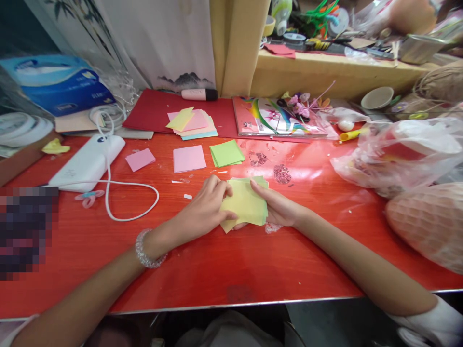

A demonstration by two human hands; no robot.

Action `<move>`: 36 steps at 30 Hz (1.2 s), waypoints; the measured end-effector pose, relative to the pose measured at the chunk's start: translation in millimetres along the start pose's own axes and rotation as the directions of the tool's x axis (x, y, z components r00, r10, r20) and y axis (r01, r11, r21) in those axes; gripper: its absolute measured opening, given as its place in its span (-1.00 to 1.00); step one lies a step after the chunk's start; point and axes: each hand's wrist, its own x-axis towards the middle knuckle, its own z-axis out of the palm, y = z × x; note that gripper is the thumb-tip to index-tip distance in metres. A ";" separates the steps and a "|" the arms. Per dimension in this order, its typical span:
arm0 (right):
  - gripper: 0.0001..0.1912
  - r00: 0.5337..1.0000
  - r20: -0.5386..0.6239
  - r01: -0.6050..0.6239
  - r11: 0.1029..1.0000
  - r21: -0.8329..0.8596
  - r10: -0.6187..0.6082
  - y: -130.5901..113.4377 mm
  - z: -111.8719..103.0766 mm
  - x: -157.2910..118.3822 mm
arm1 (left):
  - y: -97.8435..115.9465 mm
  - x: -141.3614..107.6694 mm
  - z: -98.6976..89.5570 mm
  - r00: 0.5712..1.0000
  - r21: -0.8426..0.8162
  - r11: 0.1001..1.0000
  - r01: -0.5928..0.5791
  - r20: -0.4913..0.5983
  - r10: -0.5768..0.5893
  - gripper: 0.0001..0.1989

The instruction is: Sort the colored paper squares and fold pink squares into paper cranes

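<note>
A small stack of pale yellow and light green paper squares (246,202) is held just above the red table, fanned unevenly at its edges. My right hand (277,205) grips it from the right, thumb on top and fingers underneath. On the left side, my left hand (208,207) pinches the stack's edge between thumb and fingers. Beyond my hands lie a green paper stack (227,153), a light pink paper stack (189,159) and a smaller pink paper piece (140,159). Further back, mixed paper sheets (197,123) rest on a red folder.
A white power bank (87,161) with a looping white cable (158,197) lies at left. Along the back are a marker (199,94) and a colourful paper pack (267,117). Plastic bags (405,149) and a netted foam object (428,224) fill the right side.
</note>
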 end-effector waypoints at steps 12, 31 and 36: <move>-0.57 0.996 0.088 -0.024 0.999 0.022 0.022 -0.9 2.2 -0.4 | -1.4 -1.0 1.9 0.999 -0.020 0.999 -0.049 -0.014 0.048 -0.65; -0.57 0.999 0.040 -0.030 0.998 0.056 0.027 -1.0 1.8 -2.9 | -71.3 -12.2 -111.1 0.719 0.380 0.785 0.489 -0.685 -0.116 -0.65; -0.59 0.999 0.035 -0.035 0.998 0.059 0.033 -0.5 1.3 -3.2 | -104.6 -16.6 -111.1 0.718 0.401 0.749 0.528 -0.682 -0.141 -0.63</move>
